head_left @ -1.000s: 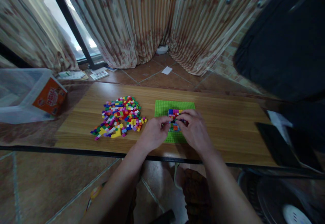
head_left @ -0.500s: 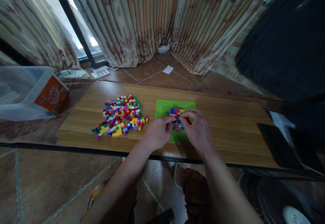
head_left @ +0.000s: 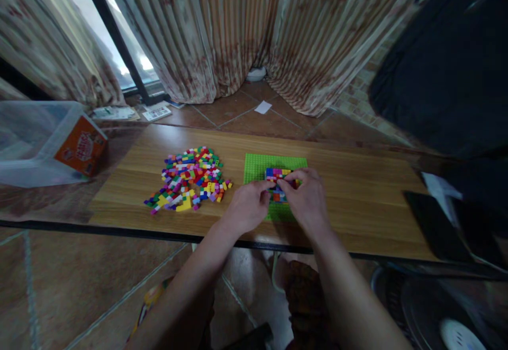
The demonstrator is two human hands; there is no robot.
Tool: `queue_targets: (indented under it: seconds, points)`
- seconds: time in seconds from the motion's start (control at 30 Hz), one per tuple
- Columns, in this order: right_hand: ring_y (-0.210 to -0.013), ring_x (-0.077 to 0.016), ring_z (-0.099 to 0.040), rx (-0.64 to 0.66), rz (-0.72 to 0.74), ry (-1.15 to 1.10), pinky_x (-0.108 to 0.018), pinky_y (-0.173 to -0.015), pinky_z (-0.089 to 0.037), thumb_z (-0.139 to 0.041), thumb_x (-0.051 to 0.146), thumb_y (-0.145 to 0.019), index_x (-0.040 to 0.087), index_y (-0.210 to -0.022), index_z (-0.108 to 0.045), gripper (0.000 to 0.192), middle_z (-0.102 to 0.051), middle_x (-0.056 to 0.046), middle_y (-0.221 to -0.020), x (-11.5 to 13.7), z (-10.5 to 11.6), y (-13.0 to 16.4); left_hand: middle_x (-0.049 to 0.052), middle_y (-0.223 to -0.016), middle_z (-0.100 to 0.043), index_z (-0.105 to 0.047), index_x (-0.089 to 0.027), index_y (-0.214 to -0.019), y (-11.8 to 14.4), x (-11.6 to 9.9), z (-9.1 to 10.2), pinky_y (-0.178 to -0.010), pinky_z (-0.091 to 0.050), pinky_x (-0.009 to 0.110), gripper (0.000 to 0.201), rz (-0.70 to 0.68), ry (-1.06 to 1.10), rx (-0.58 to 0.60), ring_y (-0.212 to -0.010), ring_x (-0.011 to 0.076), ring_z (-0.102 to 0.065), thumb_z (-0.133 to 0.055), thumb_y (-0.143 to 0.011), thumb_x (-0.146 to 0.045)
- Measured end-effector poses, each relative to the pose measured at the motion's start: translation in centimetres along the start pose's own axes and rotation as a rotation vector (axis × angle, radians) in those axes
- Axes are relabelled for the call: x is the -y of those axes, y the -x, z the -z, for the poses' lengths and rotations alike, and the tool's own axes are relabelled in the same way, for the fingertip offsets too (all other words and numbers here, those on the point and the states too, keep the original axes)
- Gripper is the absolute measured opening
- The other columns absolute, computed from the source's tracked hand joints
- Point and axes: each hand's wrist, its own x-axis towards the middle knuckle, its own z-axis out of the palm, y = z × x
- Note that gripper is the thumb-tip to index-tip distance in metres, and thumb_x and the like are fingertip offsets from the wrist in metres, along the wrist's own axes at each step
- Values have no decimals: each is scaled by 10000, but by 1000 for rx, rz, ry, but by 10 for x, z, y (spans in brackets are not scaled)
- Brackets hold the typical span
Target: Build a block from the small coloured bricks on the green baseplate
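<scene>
A green studded baseplate (head_left: 256, 165) lies on the wooden table, bearing a block of joined toy bricks (head_left: 279, 172) in blue, red, yellow and other colours. My left hand (head_left: 249, 204) reaches in from the left, fingers closed, with its fingertips at the block's left side. From the right, my right hand (head_left: 307, 196) bends over the block, thumb and fingers pinched together at its middle. Whatever sits between the fingertips is too small and covered to make out. Both hands hide part of the block and the front of the baseplate.
A heap of loose coloured bricks (head_left: 190, 175) spreads over the table (head_left: 369, 196) to the left. At far left stands a clear plastic bin (head_left: 35, 149) with an orange label. A dark flat object (head_left: 434, 225) lies at the table's right end. The front edge runs below my forearms.
My right hand has shifted slightly left over the brick block. My left hand stays nearly where it was.
</scene>
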Motion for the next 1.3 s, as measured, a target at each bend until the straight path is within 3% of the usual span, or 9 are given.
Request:
queue_targets:
  seconds: [0.4, 0.63, 0.73, 0.87, 1.3]
  points:
    - [-911, -252, -594, -17, 8, -77, -421, -878, -457, -645, 311, -763, 204, -677, -663, 138, -622, -96, -905, -3, -3, 0, 43, -929, -767, -728, -176, -903, -3, 14, -2, -804, -532, 278, 176, -14, 210, -140, -869, 174, -706, -565, -860, -126]
    - [-815, -228, -614, -21, -58, -196, -365, -761, -460, -563, 413, -827, 198, -723, -686, 269, -670, -79, -814, -8, 9, -2, 27, -910, -769, -761, -198, -865, -4, 10, -7, -727, -524, 268, 143, -50, 222, -242, -724, 141, -681, -630, -840, -150]
    - [-758, -217, -608, -17, -105, -203, -351, -714, -444, -564, 415, -824, 197, -717, -688, 273, -672, -71, -774, -9, 12, -3, 25, -903, -768, -764, -203, -821, -7, 11, -13, -755, -530, 269, 128, -62, 228, -290, -750, 142, -689, -653, -821, -139]
    - [-741, -210, -608, -5, -126, -225, -340, -697, -435, -570, 411, -825, 189, -730, -695, 272, -677, -74, -777, -11, 14, -4, 5, -878, -775, -761, -215, -832, -11, 10, -21, -785, -537, 271, 135, -47, 245, -277, -795, 148, -709, -656, -813, -133]
    - [-705, -196, -598, 23, -118, -245, -337, -708, -444, -570, 404, -829, 175, -757, -707, 276, -688, -75, -774, -13, 16, -1, -2, -878, -772, -744, -222, -789, -14, -3, -20, -764, -520, 276, 135, 42, 2, -243, -780, 155, -695, -642, -800, -134]
